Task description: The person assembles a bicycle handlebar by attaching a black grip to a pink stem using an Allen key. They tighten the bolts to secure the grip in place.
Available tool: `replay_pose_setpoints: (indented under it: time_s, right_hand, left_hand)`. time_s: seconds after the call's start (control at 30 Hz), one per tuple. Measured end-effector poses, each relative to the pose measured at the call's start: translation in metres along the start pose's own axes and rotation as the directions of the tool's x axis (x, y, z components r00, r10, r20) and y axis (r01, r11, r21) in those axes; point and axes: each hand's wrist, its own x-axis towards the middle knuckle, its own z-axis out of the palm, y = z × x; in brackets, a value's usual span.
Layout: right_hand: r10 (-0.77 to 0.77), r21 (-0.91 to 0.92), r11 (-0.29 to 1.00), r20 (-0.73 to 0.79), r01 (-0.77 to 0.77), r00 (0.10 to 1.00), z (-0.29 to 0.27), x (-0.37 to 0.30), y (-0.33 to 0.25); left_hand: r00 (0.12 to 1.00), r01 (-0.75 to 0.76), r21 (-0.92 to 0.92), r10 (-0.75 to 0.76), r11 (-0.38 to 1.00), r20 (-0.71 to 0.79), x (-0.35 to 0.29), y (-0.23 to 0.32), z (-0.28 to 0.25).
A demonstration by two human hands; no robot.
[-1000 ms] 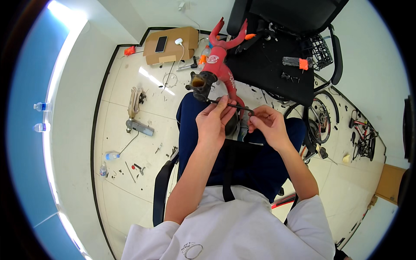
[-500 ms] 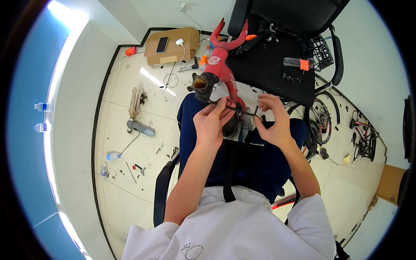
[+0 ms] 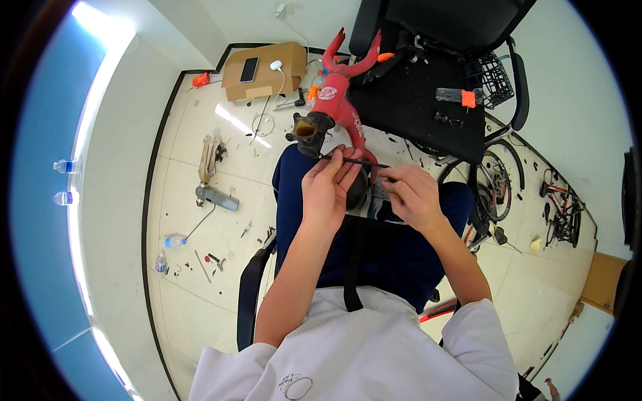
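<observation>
A red bike frame part [image 3: 334, 100] with a forked end stands before me, its black metal end [image 3: 319, 125] toward my lap. A thin black hex key [image 3: 371, 163] reaches from the underside of that black end across to the right. My left hand [image 3: 326, 190] pinches the key near its tip, thumb and fingers around the shaft. At the key's other end, my right hand [image 3: 414, 195] has its fingers closed on the bent part, which they hide.
A black office chair [image 3: 421, 100] stands ahead with small parts on its seat. Left on the floor lie a silver-grey metal tool [image 3: 217, 197], bottles [image 3: 175, 242] and scattered bits. A cardboard box [image 3: 234, 83] bears a phone [image 3: 249, 69]. Bicycle wheels [image 3: 495, 187] lie at right.
My right hand has gone from spread fingers beside the key's bent end to closed fingers on it. The bent end has turned out of sight. My left hand keeps its place.
</observation>
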Motion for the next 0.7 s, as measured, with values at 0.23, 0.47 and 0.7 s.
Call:
replay_pose_setpoints:
  time_s: [0.23, 0.47, 0.7]
  right_hand:
    - [0.593, 0.472, 0.678, 0.102, -0.564, 0.799, -0.002, -0.006, -0.02]
    - [0.624, 0.636, 0.389, 0.351, -0.667, 0.698, 0.006, -0.016, -0.007]
    - [0.21, 0.028, 0.977, 0.044, -0.212, 0.977, 0.003, -0.006, -0.002]
  left_hand:
    - [0.997, 0.03, 0.025, -0.032, 0.999, 0.073, 0.0, 0.005, -0.006]
    - [0.997, 0.017, -0.003, -0.017, 1.0, 0.071, -0.004, 0.006, -0.008]
    - [0.996, -0.002, 0.055, 0.007, 0.998, -0.085, -0.001, -0.004, -0.02]
